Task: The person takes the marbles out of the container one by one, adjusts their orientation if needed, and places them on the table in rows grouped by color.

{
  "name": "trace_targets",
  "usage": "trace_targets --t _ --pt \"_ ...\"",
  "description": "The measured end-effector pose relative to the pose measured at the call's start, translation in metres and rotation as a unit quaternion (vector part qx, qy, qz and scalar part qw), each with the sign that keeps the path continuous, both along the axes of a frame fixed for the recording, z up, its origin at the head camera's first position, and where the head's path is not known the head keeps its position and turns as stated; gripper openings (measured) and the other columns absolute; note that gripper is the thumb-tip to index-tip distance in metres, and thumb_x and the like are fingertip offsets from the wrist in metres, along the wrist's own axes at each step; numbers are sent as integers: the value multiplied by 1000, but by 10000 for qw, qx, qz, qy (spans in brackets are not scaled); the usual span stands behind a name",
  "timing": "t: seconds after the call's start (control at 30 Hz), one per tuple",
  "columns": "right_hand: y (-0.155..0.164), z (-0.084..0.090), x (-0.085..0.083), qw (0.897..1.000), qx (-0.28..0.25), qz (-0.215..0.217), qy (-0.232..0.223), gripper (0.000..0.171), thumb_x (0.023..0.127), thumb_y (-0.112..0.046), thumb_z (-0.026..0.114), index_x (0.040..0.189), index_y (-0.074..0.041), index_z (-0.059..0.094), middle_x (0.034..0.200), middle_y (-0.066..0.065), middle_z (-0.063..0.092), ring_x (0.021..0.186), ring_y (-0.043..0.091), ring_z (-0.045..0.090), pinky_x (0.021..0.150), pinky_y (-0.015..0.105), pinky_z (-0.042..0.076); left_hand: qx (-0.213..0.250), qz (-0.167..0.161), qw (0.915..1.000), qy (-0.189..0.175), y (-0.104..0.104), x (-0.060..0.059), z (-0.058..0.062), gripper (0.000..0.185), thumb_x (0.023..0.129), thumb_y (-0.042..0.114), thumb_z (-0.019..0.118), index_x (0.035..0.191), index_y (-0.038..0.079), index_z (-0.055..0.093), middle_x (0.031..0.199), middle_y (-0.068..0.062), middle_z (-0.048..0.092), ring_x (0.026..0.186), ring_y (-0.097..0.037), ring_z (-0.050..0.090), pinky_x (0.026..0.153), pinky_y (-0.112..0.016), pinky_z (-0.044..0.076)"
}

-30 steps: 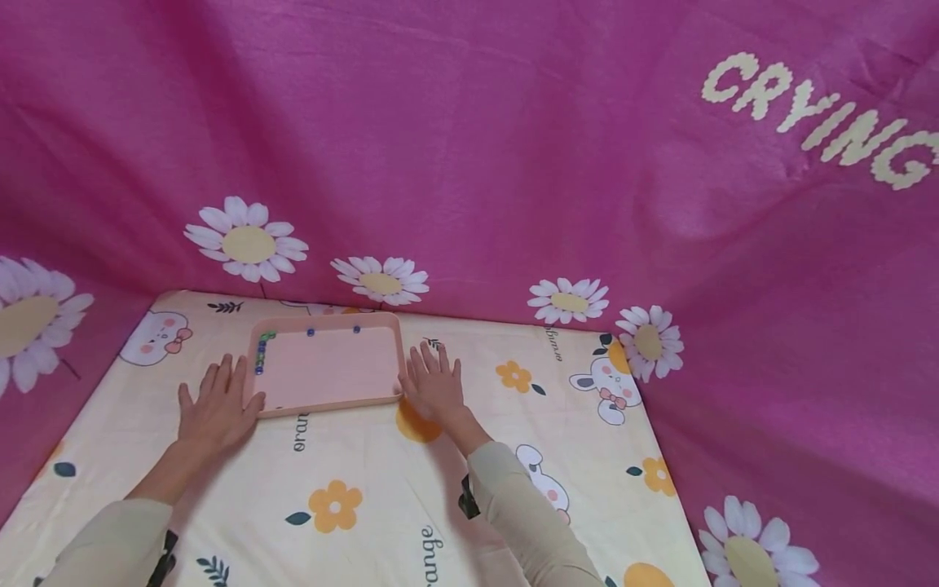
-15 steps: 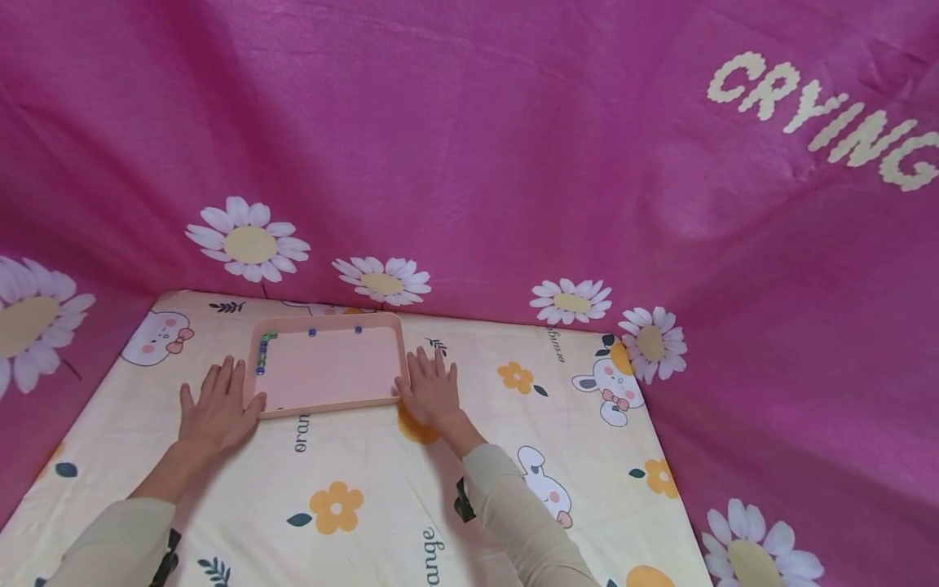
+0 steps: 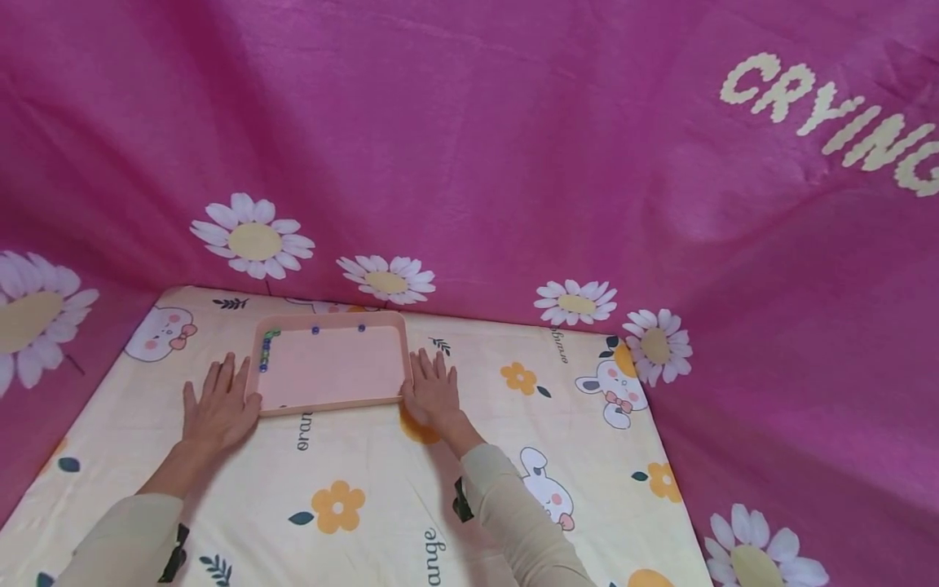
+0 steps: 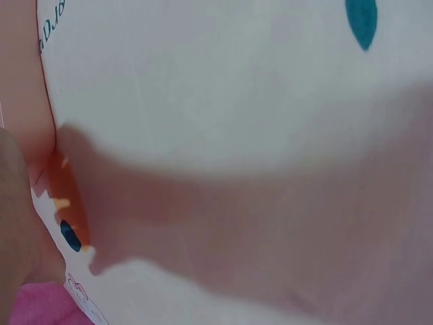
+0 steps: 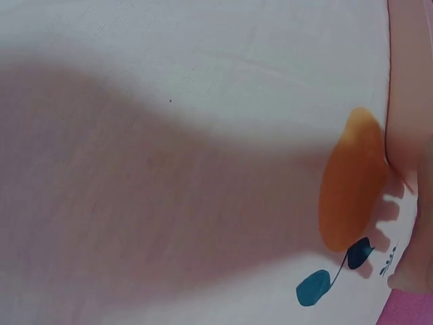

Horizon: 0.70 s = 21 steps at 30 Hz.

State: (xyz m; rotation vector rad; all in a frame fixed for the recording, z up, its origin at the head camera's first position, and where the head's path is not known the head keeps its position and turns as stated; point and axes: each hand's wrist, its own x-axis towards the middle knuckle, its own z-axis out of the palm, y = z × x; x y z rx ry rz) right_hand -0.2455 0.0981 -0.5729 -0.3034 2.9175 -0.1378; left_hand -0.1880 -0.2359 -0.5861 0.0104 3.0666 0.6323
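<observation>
A shallow pink tray [image 3: 337, 371] lies on the cloth. Several small shiny blue and green bead-like pieces [image 3: 266, 346] line its left wall. A blue piece [image 3: 316, 330] and another blue piece [image 3: 362, 328] sit along the far wall. My left hand [image 3: 218, 412] lies spread at the tray's near left corner, thumb at the wall. At the near right corner is my right hand [image 3: 433, 395], fingers extended, thumb side against the tray. The left wrist view catches part of the left hand [image 4: 20, 217] beside the tray wall [image 4: 24, 88]; the right wrist view shows the tray's other end [image 5: 409, 88].
A cream cloth [image 3: 381, 465] printed with flowers, rabbits and oranges covers the surface. Behind it and at both sides hangs a magenta curtain [image 3: 455, 163] with daisies, close behind the tray's far wall.
The head view has shifted slightly. My right hand has moved a little left, closer in against the tray's corner. The left hand and the pieces keep their places.
</observation>
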Motion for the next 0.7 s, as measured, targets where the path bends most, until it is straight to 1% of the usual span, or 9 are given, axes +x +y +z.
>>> trace_targets --t 0.13,0.3,0.43,0.6,0.7 --pt "0 1 0 9999 87 59 -20 62 106 -41 21 162 -16 12 167 2 8 152 33 2 119 55 8 58 36 10000 -12 2 1 1 65 104 27 35 156 -6 14 161 -29 2 146 -49 -1 110 -70 -10" --pt "2 2 0 9997 166 152 10 62 106 -40 21 162 -16 9 167 2 6 152 33 1 120 54 7 22 29 10000 23 4 0 3 63 104 26 34 156 -4 15 162 -28 2 147 -48 -1 110 -69 -11" --pt "5 2 1 9994 258 219 47 62 106 -39 18 162 -16 8 168 2 5 152 33 1 120 54 7 -12 -8 10000 45 5 0 5 62 104 26 34 156 -5 17 162 -27 3 147 -49 0 111 -69 -11" --pt "10 6 3 9983 427 314 241 62 105 -39 16 162 -15 10 167 2 8 151 35 5 119 55 10 -96 -98 9999 72 7 -2 10 62 104 26 34 155 -5 18 162 -27 3 146 -50 0 111 -69 -10" --pt "13 9 4 9980 380 298 403 62 104 -38 18 162 -17 14 167 2 12 151 35 8 118 56 11 -102 -150 9998 106 9 -2 12 62 104 26 35 155 -5 20 162 -28 5 146 -50 1 110 -70 -10"
